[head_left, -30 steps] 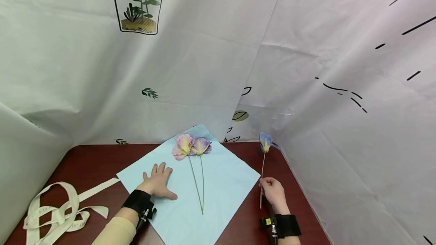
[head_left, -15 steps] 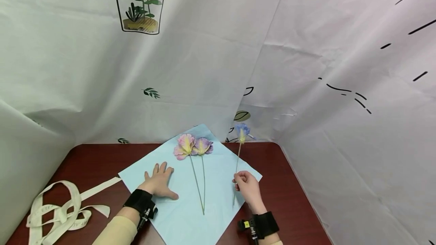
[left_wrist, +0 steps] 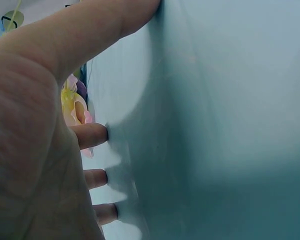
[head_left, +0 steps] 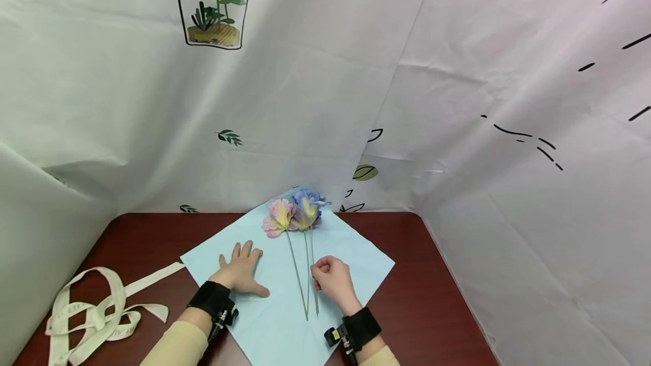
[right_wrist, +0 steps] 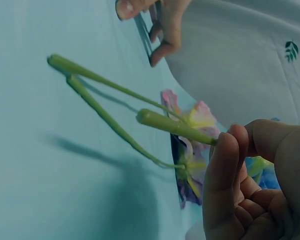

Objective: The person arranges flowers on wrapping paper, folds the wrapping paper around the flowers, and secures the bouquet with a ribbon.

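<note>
My right hand [head_left: 335, 280] pinches the green stem of a blue artificial flower [head_left: 308, 199] between thumb and fingers. In the right wrist view that stem [right_wrist: 175, 128] hangs a little above the light blue wrapping paper [right_wrist: 50, 150]. Its bloom overlaps a purple flower [head_left: 304, 222] in the head view. Left of that lies a pink flower [head_left: 279, 218], both resting on the paper with their stems meeting near the bottom. My left hand [head_left: 243, 270] is spread on the left part of the paper; its fingertips [left_wrist: 92, 134] touch the sheet.
A loose heap of cream ribbon [head_left: 96, 315] lies on the dark red table [head_left: 427, 304] at the left, one tail reaching the paper's left corner. White printed cloth [head_left: 285, 100] hangs behind the table and along its sides.
The right hand has carried the blue flower leftward, from the table right of the paper to beside the other two flowers. My left hand has stayed on the paper.
</note>
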The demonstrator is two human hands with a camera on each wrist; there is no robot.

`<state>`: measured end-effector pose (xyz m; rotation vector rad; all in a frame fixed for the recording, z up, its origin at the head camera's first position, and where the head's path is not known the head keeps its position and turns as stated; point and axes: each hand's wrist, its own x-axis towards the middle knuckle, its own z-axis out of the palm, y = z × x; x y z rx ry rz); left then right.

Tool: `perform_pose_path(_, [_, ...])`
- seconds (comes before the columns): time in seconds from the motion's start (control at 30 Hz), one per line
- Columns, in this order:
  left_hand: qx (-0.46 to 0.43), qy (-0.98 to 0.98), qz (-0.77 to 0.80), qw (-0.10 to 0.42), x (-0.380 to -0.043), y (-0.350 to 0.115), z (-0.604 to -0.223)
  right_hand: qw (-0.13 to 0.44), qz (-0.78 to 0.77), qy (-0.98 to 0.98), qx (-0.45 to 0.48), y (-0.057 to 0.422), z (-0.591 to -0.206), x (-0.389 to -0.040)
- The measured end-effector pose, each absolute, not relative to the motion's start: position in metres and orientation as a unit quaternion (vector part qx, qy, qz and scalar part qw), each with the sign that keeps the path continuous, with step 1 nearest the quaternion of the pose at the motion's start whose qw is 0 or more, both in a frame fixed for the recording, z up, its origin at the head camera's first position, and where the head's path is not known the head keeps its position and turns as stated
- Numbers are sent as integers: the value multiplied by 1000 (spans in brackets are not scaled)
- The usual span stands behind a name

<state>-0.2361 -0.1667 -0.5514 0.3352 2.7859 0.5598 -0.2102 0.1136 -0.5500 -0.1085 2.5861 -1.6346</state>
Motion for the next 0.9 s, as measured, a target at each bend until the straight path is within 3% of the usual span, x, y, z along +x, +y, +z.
perform_pose_path(0.9, [116,962,204,142,-238,-168,-554,31,-478,878,-31,89,-565,-222])
